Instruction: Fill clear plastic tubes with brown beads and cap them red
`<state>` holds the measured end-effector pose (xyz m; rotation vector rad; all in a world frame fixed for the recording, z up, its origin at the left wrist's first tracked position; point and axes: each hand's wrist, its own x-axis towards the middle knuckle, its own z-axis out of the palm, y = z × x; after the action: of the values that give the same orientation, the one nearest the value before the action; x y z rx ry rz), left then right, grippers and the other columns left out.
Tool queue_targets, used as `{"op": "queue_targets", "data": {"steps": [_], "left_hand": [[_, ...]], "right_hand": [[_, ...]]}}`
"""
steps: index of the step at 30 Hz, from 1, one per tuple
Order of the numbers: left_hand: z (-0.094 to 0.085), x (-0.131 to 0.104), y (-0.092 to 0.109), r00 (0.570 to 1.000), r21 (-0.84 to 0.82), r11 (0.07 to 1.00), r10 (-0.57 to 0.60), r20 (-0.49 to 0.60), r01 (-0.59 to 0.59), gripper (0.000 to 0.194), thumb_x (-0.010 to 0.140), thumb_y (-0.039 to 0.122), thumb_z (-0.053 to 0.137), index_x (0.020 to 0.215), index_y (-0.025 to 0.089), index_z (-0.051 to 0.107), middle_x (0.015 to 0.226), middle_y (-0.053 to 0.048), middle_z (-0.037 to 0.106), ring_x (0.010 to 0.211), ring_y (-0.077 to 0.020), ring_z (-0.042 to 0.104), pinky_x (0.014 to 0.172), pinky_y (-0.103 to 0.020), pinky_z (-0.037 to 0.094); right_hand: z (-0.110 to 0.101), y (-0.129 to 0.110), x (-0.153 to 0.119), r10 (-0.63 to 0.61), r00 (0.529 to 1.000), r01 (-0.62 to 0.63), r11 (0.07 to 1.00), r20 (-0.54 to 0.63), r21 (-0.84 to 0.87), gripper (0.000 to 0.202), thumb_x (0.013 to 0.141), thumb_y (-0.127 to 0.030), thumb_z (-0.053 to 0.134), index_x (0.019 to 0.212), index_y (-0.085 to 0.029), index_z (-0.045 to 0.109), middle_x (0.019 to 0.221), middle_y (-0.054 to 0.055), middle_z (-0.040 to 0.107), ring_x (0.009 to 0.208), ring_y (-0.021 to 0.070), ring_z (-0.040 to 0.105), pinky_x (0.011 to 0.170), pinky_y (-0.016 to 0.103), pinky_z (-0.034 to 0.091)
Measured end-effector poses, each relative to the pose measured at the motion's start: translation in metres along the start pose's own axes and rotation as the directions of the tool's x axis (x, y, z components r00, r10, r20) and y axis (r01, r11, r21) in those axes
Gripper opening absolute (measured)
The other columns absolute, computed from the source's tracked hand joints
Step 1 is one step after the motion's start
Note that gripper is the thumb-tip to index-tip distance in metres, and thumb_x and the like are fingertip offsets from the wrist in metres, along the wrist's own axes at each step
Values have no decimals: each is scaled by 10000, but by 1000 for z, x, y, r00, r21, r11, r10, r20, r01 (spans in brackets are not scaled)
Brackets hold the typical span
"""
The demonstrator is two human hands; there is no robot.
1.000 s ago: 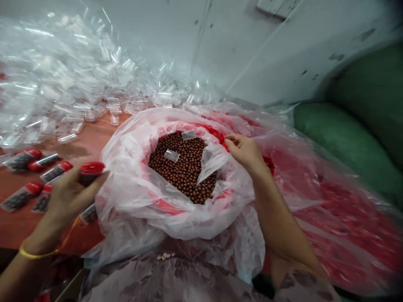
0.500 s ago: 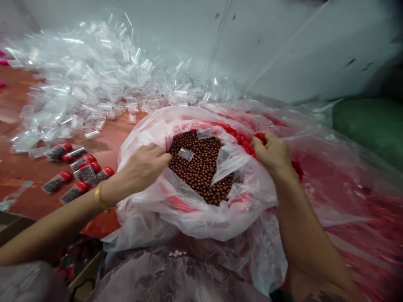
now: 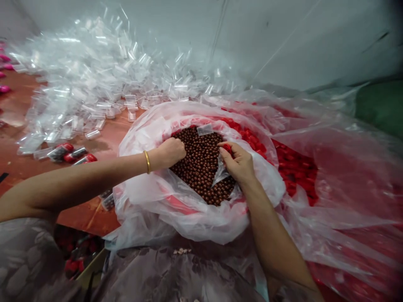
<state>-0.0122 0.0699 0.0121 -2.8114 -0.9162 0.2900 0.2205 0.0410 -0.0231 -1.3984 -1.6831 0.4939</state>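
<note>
Dark brown beads (image 3: pixel 198 167) fill a white plastic bag (image 3: pixel 138 184) with its rim rolled open. My left hand (image 3: pixel 171 152) is closed over the left edge of the beads; what its fingers hold, if anything, is hidden. At the right side of the beads, my right hand (image 3: pixel 237 161) pinches a red cap (image 3: pixel 227 148) between thumb and fingers. One small clear tube (image 3: pixel 205 129) lies on the beads near the back rim. More red caps (image 3: pixel 252 140) sit in the folds of plastic just behind and right of my right hand.
A large heap of clear tubes (image 3: pixel 94 71) covers the back left of the reddish table (image 3: pixel 103 147). Filled tubes with red caps (image 3: pixel 61 152) lie at the left. Below the table edge is a box (image 3: pixel 94 266) of red-capped tubes. Plastic sheeting (image 3: pixel 343 167) over red pieces spreads right.
My left hand has moved right, over the beads. My right hand has come left from the red caps with one between its fingers. The tube near my left hand no longer shows.
</note>
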Motion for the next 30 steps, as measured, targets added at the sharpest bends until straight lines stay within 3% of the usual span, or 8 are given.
{"op": "queue_targets", "data": {"steps": [5,8,10,13,16,19,26,30], "left_hand": [[6,22,24,992,-285,954,118,52,-99,240,817,22,497,899,95,710,887,-134,731,814,-215,675,617,-289,400],[10,32,29,1000,-556,831,28,-3,-25,171,777,47,559,885,96,683,881,-97,718,789,-191,645,645,-275,416],[11,33,27,999,-777,629,-47,-22,12,119,761,92,612,872,101,654,860,-60,699,768,-165,619,669,-261,431],[9,26,21,994,-986,167,-99,-40,-23,133,747,139,648,869,113,603,799,4,643,721,-109,575,688,-233,443],[9,13,18,987,-984,-172,-159,-22,-49,223,681,112,679,877,120,574,767,30,605,703,-84,552,696,-226,440],[12,0,18,969,-934,-356,-243,54,-37,326,600,70,705,885,127,557,770,32,609,713,-84,562,706,-235,444],[19,-11,21,947,-854,-517,-300,112,-63,310,585,161,790,774,120,548,674,57,553,606,-44,495,618,-205,410],[15,-13,20,966,-806,-589,-239,103,-59,305,598,207,822,762,105,586,698,34,583,622,-52,526,628,-214,433]], "right_hand": [[-2,-5,-1,44,999,-42,996,-30,73,247,834,-391,576,972,-204,659,617,-29,566,516,121,512,491,257,405],[-1,-6,-2,108,994,-103,985,-27,140,250,836,-402,572,969,-205,646,554,-52,524,415,103,457,432,254,377],[-2,-6,-2,134,991,-129,977,-20,168,252,835,-407,571,968,-206,641,544,-59,516,377,96,433,403,253,358],[-2,-6,-2,136,990,-130,975,-21,177,254,828,-407,579,969,-205,640,537,-63,505,377,98,432,398,253,346],[-2,-6,-1,121,992,-115,977,-23,178,246,834,-408,572,958,-208,642,533,-62,495,399,104,436,418,255,350],[-3,-7,-1,83,996,-78,987,-34,141,229,848,-398,550,934,-210,648,549,-49,509,448,117,466,459,261,376],[-2,-18,-2,-202,976,199,979,-77,-44,174,814,-350,589,890,-239,700,957,60,686,922,220,622,867,396,481],[4,-19,-6,-133,989,130,991,67,43,213,836,-359,580,953,-232,704,884,41,701,800,187,643,782,356,513]]}}
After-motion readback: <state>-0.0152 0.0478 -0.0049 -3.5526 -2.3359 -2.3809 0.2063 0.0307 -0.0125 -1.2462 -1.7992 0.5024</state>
